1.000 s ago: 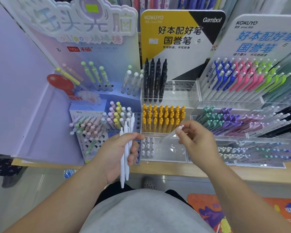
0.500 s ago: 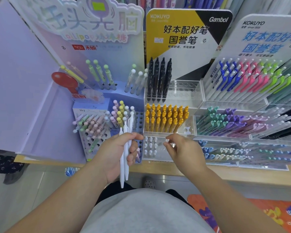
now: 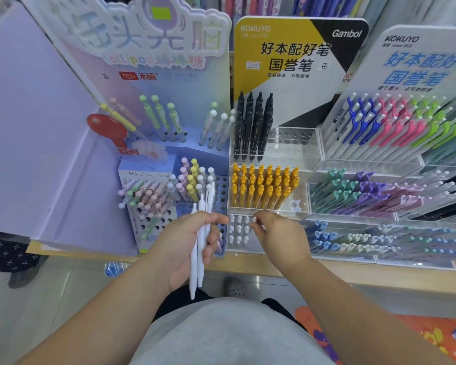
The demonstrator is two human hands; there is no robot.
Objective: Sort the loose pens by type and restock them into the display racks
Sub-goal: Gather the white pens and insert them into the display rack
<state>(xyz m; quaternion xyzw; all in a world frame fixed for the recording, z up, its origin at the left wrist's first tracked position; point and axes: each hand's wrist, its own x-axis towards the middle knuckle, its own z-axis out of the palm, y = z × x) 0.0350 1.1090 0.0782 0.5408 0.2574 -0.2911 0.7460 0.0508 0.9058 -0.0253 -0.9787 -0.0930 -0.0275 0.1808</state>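
My left hand (image 3: 187, 243) grips a bunch of white pens (image 3: 199, 259) that stand upright, their tips below my palm. My right hand (image 3: 279, 235) pinches the top of one white pen (image 3: 254, 219) that stands in the lowest clear rack tier (image 3: 250, 247), beside several other white pens (image 3: 237, 229). Above that tier sit the yellow pens (image 3: 263, 188) and, higher, the black pens (image 3: 253, 125).
A blue pastel rack (image 3: 153, 196) with round-topped pens stands left of my left hand. To the right, tiered clear racks (image 3: 379, 201) hold green, purple, blue and pink pens. A wooden shelf edge (image 3: 366, 277) runs below; display cards stand behind.
My right hand came down and left from in front of the yellow pens with one white pen, which now stands in the lowest tier. My left hand stayed put.
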